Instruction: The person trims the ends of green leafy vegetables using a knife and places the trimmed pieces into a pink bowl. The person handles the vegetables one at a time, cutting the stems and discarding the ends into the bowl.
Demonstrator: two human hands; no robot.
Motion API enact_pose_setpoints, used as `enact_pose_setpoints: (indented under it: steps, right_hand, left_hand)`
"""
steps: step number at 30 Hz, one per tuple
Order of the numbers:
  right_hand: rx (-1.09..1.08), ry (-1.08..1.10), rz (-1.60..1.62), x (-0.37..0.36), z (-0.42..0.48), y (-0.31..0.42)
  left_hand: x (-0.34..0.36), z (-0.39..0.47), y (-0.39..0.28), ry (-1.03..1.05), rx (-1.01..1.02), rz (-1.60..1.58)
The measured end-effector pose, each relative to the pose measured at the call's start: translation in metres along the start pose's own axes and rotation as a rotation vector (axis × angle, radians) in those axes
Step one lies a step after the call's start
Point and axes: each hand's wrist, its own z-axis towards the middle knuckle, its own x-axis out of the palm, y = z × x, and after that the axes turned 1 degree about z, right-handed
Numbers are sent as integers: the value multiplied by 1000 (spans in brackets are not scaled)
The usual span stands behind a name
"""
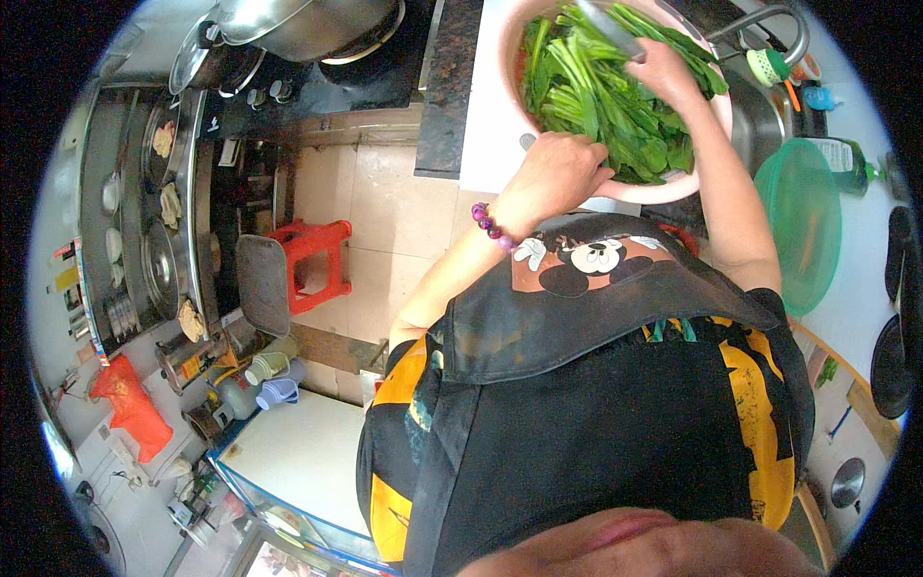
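Observation:
A pink plastic basin [634, 193] full of leafy green vegetables [598, 108] with long pale stalks lies before me. My left hand [566, 172], with a purple bead bracelet [493, 228] at the wrist, is curled over the basin's near left rim and hides that part of it. Over the far right of the greens, my right hand [667, 78] grips a blurred, grey, blade-like tool [611, 27], apparently a knife. It points away towards the far rim. Beside my left knuckles a small grey oval end [528, 141] sticks out; its kind is unclear.
On the right are a steel sink [757, 115], a curved faucet [797, 40], a green plastic basket [800, 223] and a green bottle [849, 164]. A large metal pot [303, 32] stands on the stove at upper left. A red stool [317, 267] is on the floor.

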Motion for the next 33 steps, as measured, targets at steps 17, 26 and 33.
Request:
enact_pose_setpoints:
  steps: [17, 26, 33]
  right_hand:
    - [13, 36, 59, -46, -40, 73]
    - [28, 43, -137, -19, -33, 15]
    - [98, 42, -256, -24, 12, -19]
  left_hand:
    - [39, 38, -8, 81, 68, 83]
    - [32, 28, -6, 137, 186, 21]
    - [23, 32, -9, 423, 114, 16]
